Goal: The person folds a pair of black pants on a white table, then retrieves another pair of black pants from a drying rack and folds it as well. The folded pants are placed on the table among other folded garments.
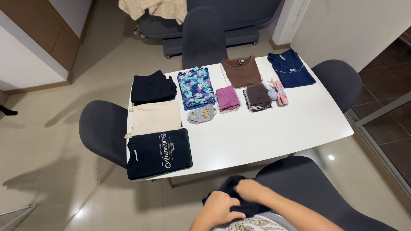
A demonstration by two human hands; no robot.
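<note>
Both my hands are low at the frame's bottom, below the near edge of the white table (274,132). My left hand (219,208) and my right hand (251,190) each grip a dark navy or black garment (229,186) bunched between them. On the table lie folded clothes: a black printed T-shirt (158,153), a cream top (156,117), a black folded piece (153,87), a blue leaf-patterned shirt (196,87), a brown top (242,71), and a navy top (290,68).
Smaller folded items sit mid-table: a grey piece (201,114), a magenta one (227,99), a dark brown one (257,96), pink socks (280,92). Dark grey chairs stand left (102,130), right (338,81), far (203,36) and near (308,188). A sofa with a cream throw (154,8) stands behind.
</note>
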